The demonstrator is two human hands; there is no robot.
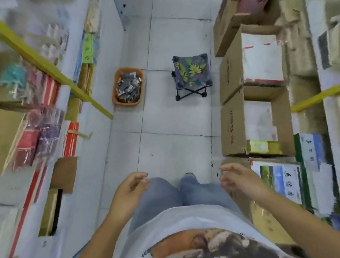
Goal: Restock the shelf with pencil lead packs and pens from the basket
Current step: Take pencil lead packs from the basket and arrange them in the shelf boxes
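Basket (114, 86): orange, on the tiled floor, filled with small dark packs (128, 87); too blurred to tell lead packs from pens.
Folding stool (191, 72): right of the basket, not touching it.
Shelf (43, 58): just left of the basket, stocked.
Cardboard boxes (234, 125): right of the basket, past the stool.
Left hand (129, 192): well short of the basket, fingers loosely curled, empty.
Right hand (238, 179): likewise relaxed and empty.

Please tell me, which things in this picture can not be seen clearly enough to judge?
- Basket, head view: contents too small and blurred to tell lead packs from pens.
- Left shelf: goods smeared by motion blur, cut off by the left edge.
- Box: side print blurred, unreadable.
- Left hand, right hand: palms partly turned away; they seem empty.
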